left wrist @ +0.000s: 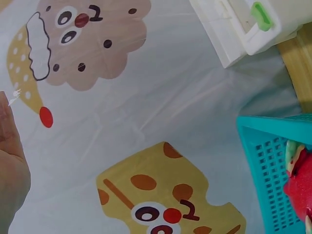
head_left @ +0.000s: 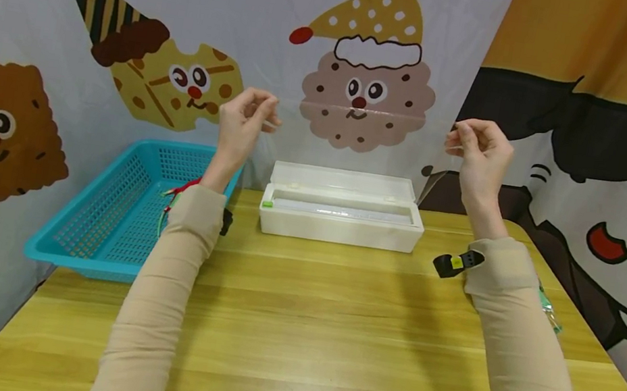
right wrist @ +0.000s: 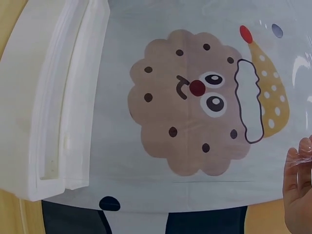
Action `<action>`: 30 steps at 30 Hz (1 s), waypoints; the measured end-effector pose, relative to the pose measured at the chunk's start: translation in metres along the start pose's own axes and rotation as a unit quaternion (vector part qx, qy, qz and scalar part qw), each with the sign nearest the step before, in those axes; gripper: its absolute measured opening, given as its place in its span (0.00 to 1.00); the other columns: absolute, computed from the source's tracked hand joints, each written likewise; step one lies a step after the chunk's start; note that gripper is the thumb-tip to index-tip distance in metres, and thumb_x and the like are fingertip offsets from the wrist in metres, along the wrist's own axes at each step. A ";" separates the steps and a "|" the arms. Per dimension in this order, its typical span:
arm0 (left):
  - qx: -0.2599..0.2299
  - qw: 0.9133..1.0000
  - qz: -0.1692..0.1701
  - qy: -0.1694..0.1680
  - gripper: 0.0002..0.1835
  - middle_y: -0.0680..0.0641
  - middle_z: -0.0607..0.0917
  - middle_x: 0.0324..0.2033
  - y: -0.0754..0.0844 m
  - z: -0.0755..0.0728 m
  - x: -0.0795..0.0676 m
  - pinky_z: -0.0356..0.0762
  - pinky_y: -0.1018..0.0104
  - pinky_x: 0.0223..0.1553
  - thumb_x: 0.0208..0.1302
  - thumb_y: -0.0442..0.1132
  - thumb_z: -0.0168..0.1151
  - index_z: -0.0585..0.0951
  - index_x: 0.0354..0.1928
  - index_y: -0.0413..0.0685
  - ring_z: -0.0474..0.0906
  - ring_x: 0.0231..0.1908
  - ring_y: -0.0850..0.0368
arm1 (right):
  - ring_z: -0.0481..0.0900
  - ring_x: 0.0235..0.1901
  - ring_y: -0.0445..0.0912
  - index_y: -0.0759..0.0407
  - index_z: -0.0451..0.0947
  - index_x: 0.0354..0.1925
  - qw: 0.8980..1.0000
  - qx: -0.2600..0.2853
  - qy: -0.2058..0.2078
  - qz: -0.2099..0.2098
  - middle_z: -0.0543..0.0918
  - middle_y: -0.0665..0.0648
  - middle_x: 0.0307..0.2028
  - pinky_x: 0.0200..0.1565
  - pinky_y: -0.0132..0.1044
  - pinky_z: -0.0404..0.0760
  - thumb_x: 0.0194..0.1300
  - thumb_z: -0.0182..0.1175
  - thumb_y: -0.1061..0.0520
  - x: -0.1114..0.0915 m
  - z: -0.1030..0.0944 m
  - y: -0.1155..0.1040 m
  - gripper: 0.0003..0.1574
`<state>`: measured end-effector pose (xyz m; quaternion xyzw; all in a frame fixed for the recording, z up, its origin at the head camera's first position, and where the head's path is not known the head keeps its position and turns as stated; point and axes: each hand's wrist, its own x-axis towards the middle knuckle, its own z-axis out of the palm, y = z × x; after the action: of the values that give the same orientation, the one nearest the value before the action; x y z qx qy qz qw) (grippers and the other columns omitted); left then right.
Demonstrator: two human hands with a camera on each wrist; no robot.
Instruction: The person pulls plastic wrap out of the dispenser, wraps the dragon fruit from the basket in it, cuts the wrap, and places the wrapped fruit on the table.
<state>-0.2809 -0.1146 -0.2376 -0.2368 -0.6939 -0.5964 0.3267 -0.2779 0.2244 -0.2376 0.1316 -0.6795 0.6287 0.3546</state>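
There is one left hand (head_left: 244,119), one right hand (head_left: 484,155), one clear film (head_left: 364,110) between their fingers, one white box (head_left: 338,231) below them, one blue basket (head_left: 84,263) below the left fingers and one table (head_left: 327,341) underneath.

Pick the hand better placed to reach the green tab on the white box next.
Probably the left hand: the green tab sits at the left end of the white box, farther from the right hand. Both appear to pinch clear film.

Fingers (right wrist: 291,180) holding film (right wrist: 304,160), white box (right wrist: 22,97); printed cookie (right wrist: 168,114)
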 end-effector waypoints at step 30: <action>0.018 0.997 0.071 0.015 0.13 0.32 0.81 0.27 -0.005 -0.003 0.012 0.82 0.75 0.29 0.67 0.36 0.55 0.79 0.39 0.28 0.80 0.24 0.72 | 0.81 0.24 0.38 0.62 0.81 0.34 0.997 0.063 0.019 -0.039 0.84 0.50 0.26 0.33 0.23 0.82 0.63 0.59 0.62 0.008 -0.004 -0.016 0.05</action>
<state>-0.2922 -0.1190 -0.2314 -0.2701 -0.6812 -0.5626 0.3829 -0.2728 0.2276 -0.2205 0.1679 -0.6258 0.6587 0.3825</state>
